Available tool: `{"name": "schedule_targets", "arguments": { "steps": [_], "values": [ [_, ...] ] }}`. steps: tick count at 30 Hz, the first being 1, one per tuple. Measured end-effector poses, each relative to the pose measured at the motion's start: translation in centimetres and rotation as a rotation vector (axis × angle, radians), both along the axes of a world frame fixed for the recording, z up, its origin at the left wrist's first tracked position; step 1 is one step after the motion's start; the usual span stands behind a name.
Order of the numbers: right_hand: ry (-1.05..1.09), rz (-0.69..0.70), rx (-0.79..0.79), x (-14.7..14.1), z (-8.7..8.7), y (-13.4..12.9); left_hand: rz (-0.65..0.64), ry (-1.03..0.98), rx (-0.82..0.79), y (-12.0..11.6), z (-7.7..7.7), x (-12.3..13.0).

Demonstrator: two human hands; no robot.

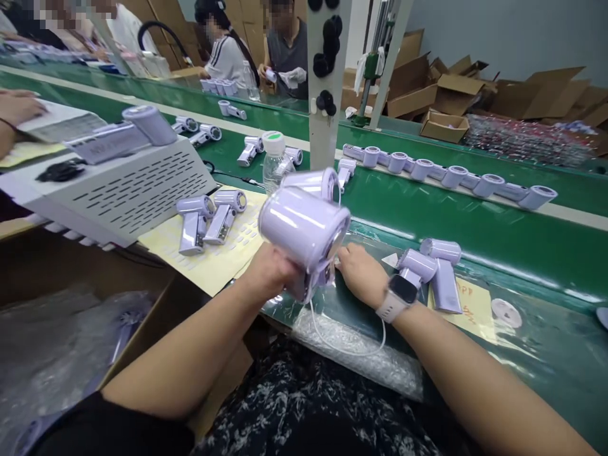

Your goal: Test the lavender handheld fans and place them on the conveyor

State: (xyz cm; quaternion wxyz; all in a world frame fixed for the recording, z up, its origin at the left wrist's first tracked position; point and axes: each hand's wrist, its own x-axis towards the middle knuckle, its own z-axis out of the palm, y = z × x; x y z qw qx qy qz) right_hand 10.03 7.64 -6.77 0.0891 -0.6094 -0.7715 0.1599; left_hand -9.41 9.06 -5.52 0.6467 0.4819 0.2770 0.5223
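White glare on held lilac fan (299,221); dim, blurred lower left.

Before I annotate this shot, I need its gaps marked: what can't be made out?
All in the head view:
Left hand: ends of its fingers, hidden by the lilac device it grips.
Second device: lower part, hidden behind that one.
Clear plastic at lower left: contents, blurred.
Object at right edge: cut off by the frame.
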Motion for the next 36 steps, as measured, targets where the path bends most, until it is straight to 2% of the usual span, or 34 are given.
{"name": "schedule_targets", "arguments": {
  "steps": [2, 4, 6, 8, 11, 13, 16, 20, 22, 26, 29, 32, 36],
  "values": [
    [0.128, 0.012, -0.087, 0.3, 0.7, -1.9, -0.032, 0.013, 0.016, -0.2, -0.8, -1.5],
    [0.299, 0.040, -0.201, 0.9, 1.6, -4.5, -0.067, -0.066, 0.020, -0.5, -1.2, -1.8],
    [0.552, 0.012, -0.326, 1.3, 2.1, -6.9, -0.096, -0.204, 0.004, -0.9, -1.2, -0.7],
    [0.774, -0.061, -0.382, 1.2, 2.2, -8.8, -0.082, -0.336, -0.017, -1.2, -0.8, 1.2],
    [0.907, -0.112, -0.298, 0.2, 1.8, -10.3, -0.033, -0.457, -0.062, -1.8, 0.0, 4.2],
    [0.948, -0.107, -0.207, -0.6, 1.6, -10.8, -0.047, -0.478, -0.094, -2.1, 0.4, 5.5],
    [1.001, -0.177, -0.090, -1.9, 0.9, -11.5, -0.084, -0.479, -0.091, -2.6, 0.6, 6.3],
    [1.160, -0.347, -0.082, -3.0, -0.2, -12.3, 0.016, -0.485, -0.017, -3.1, 0.1, 6.3],
    [1.118, -0.286, -0.053, -2.8, -0.4, -12.3, 0.039, -0.501, -0.008, -3.3, 0.0, 6.3],
    [0.856, -0.003, 0.112, -1.7, 0.0, -12.1, 0.009, -0.601, -0.078, -3.9, 0.2, 6.1],
    [0.848, 0.082, 0.247, -1.6, 0.2, -12.2, -0.041, -0.704, -0.174, -4.0, 0.6, 5.6],
    [0.895, 0.044, 0.255, -2.0, 0.0, -12.2, -0.101, -0.756, -0.225, -3.8, 0.8, 5.0],
    [0.995, -0.113, 0.077, -2.6, -1.0, -12.6, -0.152, -0.746, -0.160, -3.8, 0.7, 4.4]
  ]
}}
